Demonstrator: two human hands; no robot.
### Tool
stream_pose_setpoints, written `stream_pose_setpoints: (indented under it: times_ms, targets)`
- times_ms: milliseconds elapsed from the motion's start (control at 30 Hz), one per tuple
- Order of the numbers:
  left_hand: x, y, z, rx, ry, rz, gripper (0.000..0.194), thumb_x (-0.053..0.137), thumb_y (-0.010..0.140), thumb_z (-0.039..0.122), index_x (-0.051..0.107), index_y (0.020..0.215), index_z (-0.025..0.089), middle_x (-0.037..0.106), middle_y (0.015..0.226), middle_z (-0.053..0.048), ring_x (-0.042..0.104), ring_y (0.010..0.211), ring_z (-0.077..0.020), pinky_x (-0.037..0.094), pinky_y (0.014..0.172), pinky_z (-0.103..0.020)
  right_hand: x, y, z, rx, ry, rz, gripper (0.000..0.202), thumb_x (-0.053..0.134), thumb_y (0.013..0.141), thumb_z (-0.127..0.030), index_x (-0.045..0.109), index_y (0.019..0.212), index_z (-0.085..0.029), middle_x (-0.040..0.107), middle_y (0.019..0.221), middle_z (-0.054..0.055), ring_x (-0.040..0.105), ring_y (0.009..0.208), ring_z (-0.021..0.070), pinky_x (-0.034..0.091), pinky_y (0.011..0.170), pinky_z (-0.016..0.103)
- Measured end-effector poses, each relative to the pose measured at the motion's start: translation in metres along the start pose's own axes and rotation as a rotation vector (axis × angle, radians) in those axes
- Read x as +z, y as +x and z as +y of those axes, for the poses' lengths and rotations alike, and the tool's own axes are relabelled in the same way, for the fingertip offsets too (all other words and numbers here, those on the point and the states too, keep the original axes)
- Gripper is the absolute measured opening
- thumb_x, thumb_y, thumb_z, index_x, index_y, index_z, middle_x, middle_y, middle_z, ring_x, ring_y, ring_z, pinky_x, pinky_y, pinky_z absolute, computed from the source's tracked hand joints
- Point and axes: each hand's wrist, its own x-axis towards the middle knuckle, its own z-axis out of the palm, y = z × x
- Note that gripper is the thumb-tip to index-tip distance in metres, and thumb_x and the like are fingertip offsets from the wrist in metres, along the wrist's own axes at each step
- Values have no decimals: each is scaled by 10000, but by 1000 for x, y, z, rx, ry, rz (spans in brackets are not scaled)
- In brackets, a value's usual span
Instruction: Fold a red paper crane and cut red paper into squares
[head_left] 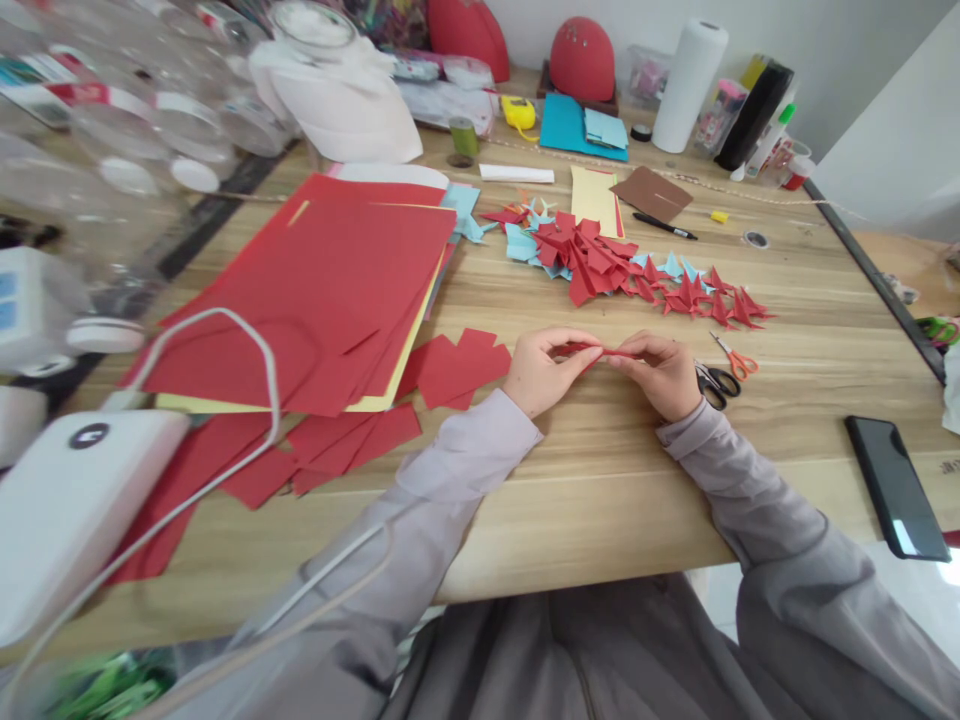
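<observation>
Between my two hands, a little above the wooden table [570,520], is a small piece of red paper [606,352], mostly hidden by my fingers. My left hand [546,372] pinches its left end with thumb and fingers. At the other end, my right hand [666,374] pinches it too, the thumbs close together. Black-handled scissors [718,385] and small orange-handled scissors [739,360] lie just right of my right hand. Beyond my hands is a heap of folded red paper pieces [585,255], mixed with light blue ones. Cut red paper pieces [461,368] lie left of my left hand.
A stack of large red sheets [322,280] covers the left. A white power bank [90,510] with a cable stands at the near left, plastic bottles [180,130] behind. A black phone [896,485] lies right. Yellow tape measure [519,113] and white roll [690,85] are at the back.
</observation>
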Motion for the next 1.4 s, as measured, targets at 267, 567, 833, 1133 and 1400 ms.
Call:
stream_pose_setpoints:
  times_ms: [267,567,833,1133,1400]
  targets:
    - [-1,0,-3,220,166,-88,69,664,748,209,727,760,182,709,800,-59,649,738,-146,522,686,-268,-1,-1,-1,-68,-92,-37,192,765,694,-384,723,656,-200,666,662,27,599,633,148,488,619,293]
    - [-3,3,-5,326,205,-135,104,627,793,191,719,744,185,691,767,-48,630,728,-139,496,704,-264,-3,-1,-2,-74,-87,-48,183,776,681,-386,739,651,-210,656,627,23,583,586,136,474,570,276]
    - [-5,4,-7,320,179,-124,116,619,807,218,722,763,185,689,788,-47,627,735,-136,494,717,-268,-1,0,-2,-15,-58,-10,177,804,636,-384,748,663,-218,689,673,33,617,627,153,501,603,290]
    - [-6,5,-7,305,180,-80,101,628,793,199,719,755,177,686,784,-46,627,732,-131,498,711,-261,-2,0,0,-19,-111,12,194,795,649,-377,740,718,-204,707,754,44,641,732,177,517,724,326]
    - [-6,5,-6,242,194,-94,96,632,788,218,714,753,184,690,789,-46,625,734,-137,500,707,-274,-1,0,-3,-47,-33,22,191,780,670,-378,722,641,-198,653,634,14,584,613,135,477,614,284]
